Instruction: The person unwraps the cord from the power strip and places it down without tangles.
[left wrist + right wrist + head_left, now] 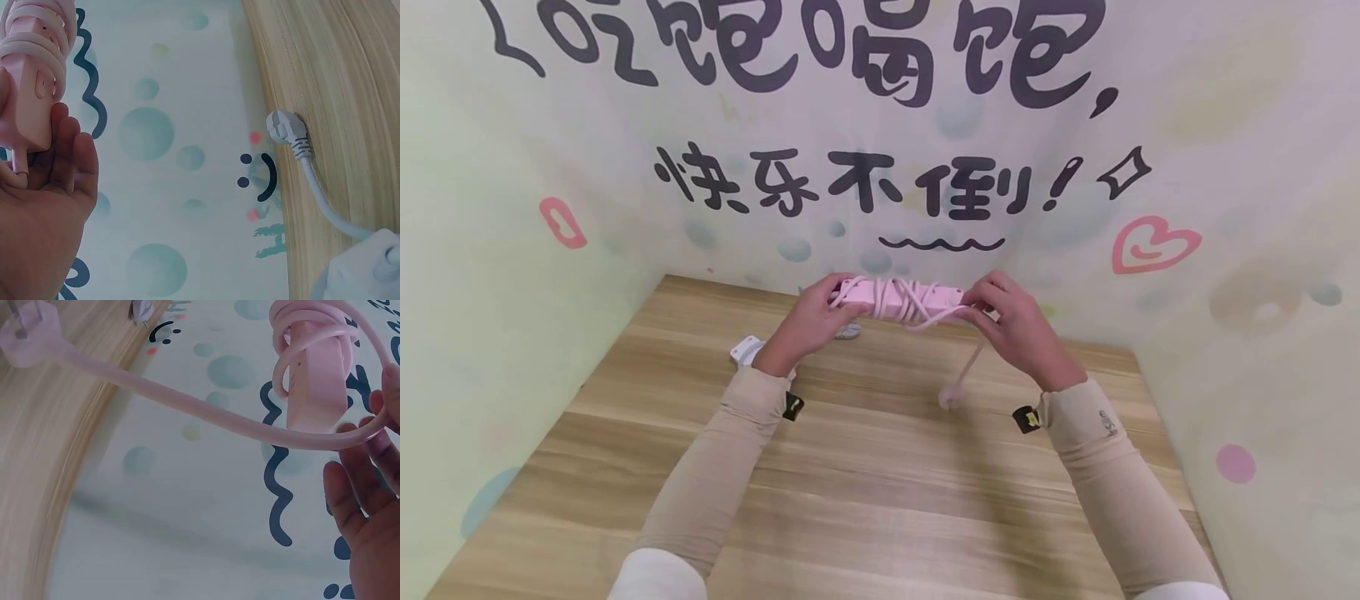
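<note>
Between hands (820, 315) (1013, 323), pink power strip (864, 292), partly hidden under wrapped cord (206, 412).

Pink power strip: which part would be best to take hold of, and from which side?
Probably take the pink power strip by its bare end near the right hand, coming from the person's right and pinching across its width. That end looks blunt, boxy and free of wraps, whereas the cord winds around the middle and the left hand grips the opposite end.
</note>
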Demonstrator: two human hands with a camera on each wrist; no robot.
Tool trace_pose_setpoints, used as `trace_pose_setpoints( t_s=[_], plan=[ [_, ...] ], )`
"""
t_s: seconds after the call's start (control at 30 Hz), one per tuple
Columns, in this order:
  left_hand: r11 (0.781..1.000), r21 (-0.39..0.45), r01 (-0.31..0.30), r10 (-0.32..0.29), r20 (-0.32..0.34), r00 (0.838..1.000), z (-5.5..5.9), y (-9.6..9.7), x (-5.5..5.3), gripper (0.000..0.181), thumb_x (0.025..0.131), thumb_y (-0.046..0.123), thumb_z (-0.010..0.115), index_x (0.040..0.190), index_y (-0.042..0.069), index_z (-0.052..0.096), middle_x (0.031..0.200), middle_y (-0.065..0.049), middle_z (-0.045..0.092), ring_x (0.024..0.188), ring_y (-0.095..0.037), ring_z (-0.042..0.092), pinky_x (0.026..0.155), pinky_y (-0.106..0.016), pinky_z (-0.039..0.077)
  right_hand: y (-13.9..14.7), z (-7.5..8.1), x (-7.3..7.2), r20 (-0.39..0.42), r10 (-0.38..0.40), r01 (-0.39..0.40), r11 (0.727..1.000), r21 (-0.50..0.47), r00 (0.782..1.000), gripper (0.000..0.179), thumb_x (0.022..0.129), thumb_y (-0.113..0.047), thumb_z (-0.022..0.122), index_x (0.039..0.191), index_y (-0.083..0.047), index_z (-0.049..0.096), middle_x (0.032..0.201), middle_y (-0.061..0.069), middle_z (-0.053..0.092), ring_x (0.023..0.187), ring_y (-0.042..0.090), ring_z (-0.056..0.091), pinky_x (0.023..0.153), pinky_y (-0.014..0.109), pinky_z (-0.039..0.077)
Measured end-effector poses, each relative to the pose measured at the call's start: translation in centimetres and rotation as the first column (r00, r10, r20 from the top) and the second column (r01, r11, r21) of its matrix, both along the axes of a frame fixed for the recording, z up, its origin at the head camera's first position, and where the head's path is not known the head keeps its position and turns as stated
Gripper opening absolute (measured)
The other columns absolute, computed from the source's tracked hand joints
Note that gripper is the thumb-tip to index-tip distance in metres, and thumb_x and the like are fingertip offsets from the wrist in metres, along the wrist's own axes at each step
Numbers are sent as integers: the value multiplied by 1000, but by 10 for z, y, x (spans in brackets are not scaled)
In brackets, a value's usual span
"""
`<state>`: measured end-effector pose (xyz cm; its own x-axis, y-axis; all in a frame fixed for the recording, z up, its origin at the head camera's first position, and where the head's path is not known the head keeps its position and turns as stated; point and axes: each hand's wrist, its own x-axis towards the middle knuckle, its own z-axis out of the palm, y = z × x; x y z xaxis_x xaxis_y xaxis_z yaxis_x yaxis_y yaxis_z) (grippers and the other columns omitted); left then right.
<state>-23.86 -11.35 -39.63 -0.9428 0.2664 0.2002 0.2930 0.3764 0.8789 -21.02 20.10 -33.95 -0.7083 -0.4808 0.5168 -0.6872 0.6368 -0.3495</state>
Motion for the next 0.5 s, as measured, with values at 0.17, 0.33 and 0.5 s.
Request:
trace_pose_setpoints(
  t_s=[0.17, 0.33, 0.5],
  plan=[
    [1000, -5, -11, 11, -2, 1000, 1, 1, 0, 50, 96, 27, 72, 139, 5, 55, 121, -14, 66, 102, -24, 60, 91, -39, 53, 0, -2, 7, 156, 18, -17, 1000, -10, 988, 7, 96, -11, 70, 101, -7, 66, 86, 3, 70, 77, 14, 63, 67, 27, 56],
    [1000, -11, -17, 17, -26, 1000, 1, 3, 0, 50, 96, 26, 72, 138, 5, 55, 121, -14, 66, 102, -25, 60, 92, -40, 52, 1, -7, 12, 234, 51, -46, 999, -26, 971, 5, 100, -12, 64, 102, -8, 66, 80, 4, 67, 73, 21, 64, 65, 27, 54],
    [1000, 2, -9, 9, -41, 999, 0, 4, 2, 49, 97, 26, 71, 138, 4, 55, 120, -15, 67, 103, -25, 60, 93, -40, 52, 3, -13, 16, 238, 71, -65, 997, -37, 969, 10, 103, -14, 60, 105, -10, 68, 76, 1, 60, 69, 15, 57, 62, 25, 49]
  ],
)
